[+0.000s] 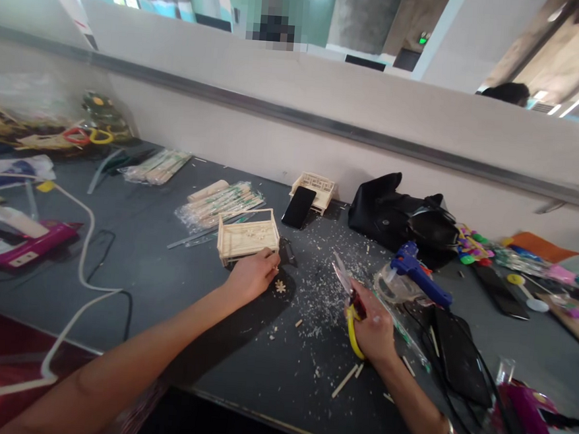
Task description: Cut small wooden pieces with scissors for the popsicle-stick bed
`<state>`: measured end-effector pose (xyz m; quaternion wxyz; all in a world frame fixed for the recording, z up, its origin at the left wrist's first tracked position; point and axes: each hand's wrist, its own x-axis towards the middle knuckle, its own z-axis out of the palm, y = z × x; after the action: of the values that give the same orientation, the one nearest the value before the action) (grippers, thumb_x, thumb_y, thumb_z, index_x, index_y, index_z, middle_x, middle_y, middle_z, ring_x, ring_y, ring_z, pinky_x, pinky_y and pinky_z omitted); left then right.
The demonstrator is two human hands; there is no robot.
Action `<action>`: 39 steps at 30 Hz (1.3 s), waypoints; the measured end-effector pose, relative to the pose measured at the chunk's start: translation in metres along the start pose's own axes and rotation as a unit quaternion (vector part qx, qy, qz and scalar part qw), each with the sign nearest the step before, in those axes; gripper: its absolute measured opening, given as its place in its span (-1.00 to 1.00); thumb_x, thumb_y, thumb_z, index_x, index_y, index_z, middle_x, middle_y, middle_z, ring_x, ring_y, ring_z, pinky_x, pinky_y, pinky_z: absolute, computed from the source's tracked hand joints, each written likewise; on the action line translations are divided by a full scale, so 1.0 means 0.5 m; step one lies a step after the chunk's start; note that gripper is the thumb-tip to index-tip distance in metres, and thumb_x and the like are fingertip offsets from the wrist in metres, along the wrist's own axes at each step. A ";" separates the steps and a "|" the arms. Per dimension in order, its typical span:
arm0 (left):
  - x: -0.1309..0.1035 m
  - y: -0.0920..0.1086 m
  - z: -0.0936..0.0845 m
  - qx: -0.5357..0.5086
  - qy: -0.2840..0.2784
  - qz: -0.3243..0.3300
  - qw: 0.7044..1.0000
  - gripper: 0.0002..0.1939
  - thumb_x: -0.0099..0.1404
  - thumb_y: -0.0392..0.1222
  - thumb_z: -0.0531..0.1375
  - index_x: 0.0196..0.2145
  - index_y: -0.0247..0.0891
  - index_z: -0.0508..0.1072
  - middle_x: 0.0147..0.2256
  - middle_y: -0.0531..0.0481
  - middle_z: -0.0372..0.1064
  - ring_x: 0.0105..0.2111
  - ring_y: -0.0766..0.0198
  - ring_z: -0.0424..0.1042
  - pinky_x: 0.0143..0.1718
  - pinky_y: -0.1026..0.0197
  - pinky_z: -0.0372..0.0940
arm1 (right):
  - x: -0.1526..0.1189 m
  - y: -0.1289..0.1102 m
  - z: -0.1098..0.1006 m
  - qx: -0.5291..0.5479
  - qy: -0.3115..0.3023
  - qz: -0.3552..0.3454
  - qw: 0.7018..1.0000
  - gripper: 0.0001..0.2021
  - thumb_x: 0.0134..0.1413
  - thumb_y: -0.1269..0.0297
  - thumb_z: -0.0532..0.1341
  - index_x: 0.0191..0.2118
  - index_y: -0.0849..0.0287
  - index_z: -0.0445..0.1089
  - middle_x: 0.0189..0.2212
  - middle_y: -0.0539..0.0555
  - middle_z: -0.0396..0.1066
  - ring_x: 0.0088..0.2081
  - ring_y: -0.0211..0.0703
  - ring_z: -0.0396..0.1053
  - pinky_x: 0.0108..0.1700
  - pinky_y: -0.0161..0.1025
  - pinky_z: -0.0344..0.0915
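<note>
My left hand (253, 274) rests on the grey table (175, 288), its fingertips touching the near edge of a small wooden stick model (246, 235) shaped like a box frame. My right hand (374, 325) grips yellow-handled scissors (346, 294), blades open and pointing up and away. Wood chips and short stick offcuts (320, 305) lie scattered between the hands. A tiny star-shaped wooden piece (280, 286) lies just right of my left hand.
A black phone (299, 207) leans on a second wooden model (316, 187). Bags of sticks (221, 202), a blue glue gun (417, 269), a black bag (399, 215), a pink glue gun (24, 241), cables and colourful craft bits surround the work spot. A partition wall stands behind.
</note>
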<state>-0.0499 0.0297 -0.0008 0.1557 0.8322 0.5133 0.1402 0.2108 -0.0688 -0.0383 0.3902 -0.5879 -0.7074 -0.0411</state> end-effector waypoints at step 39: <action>-0.016 0.166 0.095 -0.711 -0.157 -0.031 0.684 -0.62 -0.15 -0.08 0.50 -0.43 -0.29 0.48 -0.55 0.11 0.43 -0.56 0.38 0.39 -0.45 0.28 0.32 | -0.007 -0.055 -0.022 0.102 0.037 0.032 0.994 -0.71 0.22 0.27 0.16 0.02 0.13 0.43 -0.36 0.02 0.56 -0.42 -0.23 0.50 -0.33 -0.32 0.48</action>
<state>0.0324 -0.0184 -0.0111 0.7834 0.4647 0.2532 0.3259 0.1925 -0.0854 -0.0218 0.4748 -0.5654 -0.6741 0.0219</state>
